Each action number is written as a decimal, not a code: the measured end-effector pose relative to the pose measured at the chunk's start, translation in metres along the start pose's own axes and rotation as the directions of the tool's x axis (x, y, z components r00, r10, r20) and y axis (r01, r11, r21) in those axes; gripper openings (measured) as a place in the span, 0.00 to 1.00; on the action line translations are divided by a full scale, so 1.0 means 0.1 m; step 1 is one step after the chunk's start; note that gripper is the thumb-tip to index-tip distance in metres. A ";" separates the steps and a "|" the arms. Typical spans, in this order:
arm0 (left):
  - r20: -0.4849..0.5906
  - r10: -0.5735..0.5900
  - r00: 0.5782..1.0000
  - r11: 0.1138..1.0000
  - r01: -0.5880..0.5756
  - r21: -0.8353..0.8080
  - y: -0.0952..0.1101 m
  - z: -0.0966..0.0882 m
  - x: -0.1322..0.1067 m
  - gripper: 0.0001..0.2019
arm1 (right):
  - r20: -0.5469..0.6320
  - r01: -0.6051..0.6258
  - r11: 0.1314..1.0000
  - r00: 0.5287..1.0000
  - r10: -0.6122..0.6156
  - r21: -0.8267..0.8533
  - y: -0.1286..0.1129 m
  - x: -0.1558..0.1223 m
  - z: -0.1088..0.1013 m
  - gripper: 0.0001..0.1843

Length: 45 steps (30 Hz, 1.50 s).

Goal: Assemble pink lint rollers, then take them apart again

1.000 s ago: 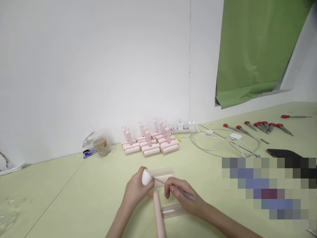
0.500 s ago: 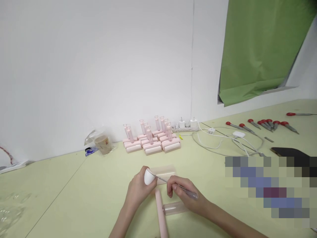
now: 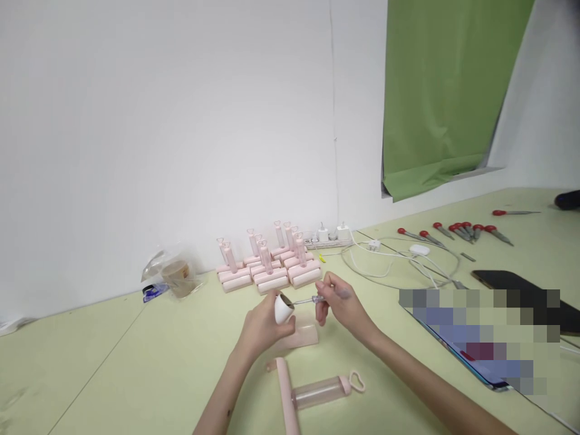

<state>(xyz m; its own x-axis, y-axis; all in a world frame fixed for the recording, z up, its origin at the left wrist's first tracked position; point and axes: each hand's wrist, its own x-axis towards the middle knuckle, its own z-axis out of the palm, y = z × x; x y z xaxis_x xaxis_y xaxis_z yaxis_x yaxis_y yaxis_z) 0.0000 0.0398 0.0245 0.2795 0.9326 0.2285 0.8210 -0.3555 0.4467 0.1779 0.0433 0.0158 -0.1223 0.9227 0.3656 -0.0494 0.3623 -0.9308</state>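
My left hand grips a white paper roll, its open end with a brown core turned to the right. In my right hand is a screwdriver with a thin metal shaft and a clear handle; its tip reaches the roll's open end. Below the hands lies a pink lint roller frame, with a clear pink handle ending in a heart-shaped loop. A translucent pink cover rests on the table just behind, partly hidden by my left hand.
Several pink lint rollers stand against the wall. Beside them is a power strip with white cables. Red-handled tools lie at the back right, near a dark flat object and a blurred-out phone. A bagged cup sits left.
Both hands have risen with the roll and screwdriver, uncovering the heart-shaped loop of the lint roller handle. The roll's open end now faces the camera more. The view has shifted right.
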 end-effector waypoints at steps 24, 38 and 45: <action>0.398 0.109 0.911 0.992 -0.124 0.012 -0.16 0.29 0.21 0.30 | -0.229 0.221 0.964 0.956 -0.184 0.149 -0.19 0.28 -0.31 0.10; -0.007 -0.321 0.947 0.927 0.316 0.203 -1.37 -0.56 -0.16 0.36 | 0.760 0.617 0.451 0.578 0.296 -0.645 0.34 -0.28 0.22 0.21; 0.202 -0.321 0.925 0.817 0.378 -0.436 -0.50 0.21 -0.29 0.26 | 0.630 0.583 0.338 0.776 0.037 -0.739 0.27 -0.27 0.15 0.06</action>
<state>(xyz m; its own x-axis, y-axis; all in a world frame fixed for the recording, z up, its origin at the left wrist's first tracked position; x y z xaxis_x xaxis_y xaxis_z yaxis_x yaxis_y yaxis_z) -0.0387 0.0317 -0.0221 0.0960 0.9896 -0.1068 0.5593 0.0351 0.8282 0.1645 0.0262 -0.0188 -0.7209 0.6464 0.2501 0.6443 0.7580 -0.1020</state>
